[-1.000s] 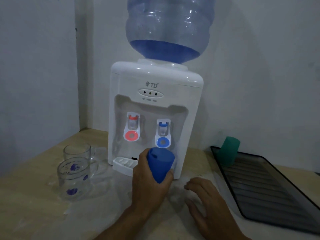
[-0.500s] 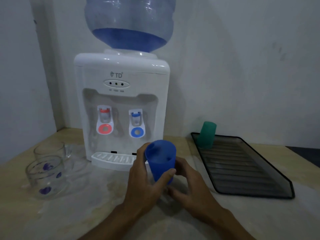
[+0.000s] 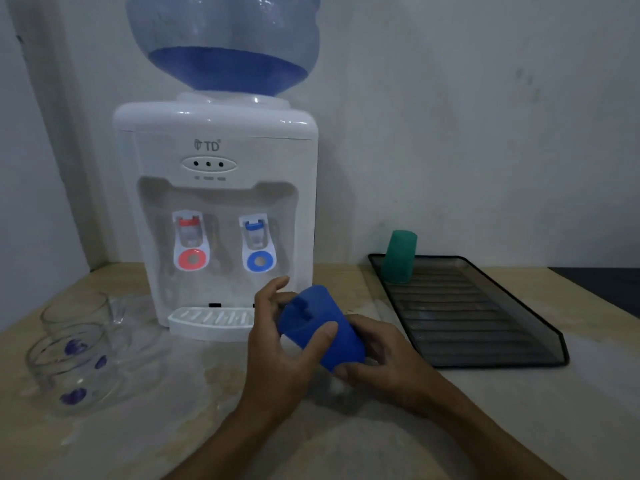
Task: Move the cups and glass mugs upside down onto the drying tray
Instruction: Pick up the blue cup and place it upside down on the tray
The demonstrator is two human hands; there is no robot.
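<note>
Left hand (image 3: 277,362) fingers (image 3: 320,336): wrapped round blue cup (image 3: 322,329), thumb across its side.
Right hand (image 3: 384,362) fingers: curled under the cup's lower end.
Blue cup: tilted, held above desk (image 3: 346,445), before dispenser (image 3: 214,216).
Drying tray (image 3: 540,327): right, apart; green cup (image 3: 398,256) inverted at far corner.
Glass mugs (image 3: 72,362): far left, upright.
Open room: bare desk between hands and tray.

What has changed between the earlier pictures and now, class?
The right hand left the counter and joined the left hand on the blue cup, which has tipped from upright onto its side, base towards the dispenser. Green cup, tray and two glass mugs stayed put.
</note>
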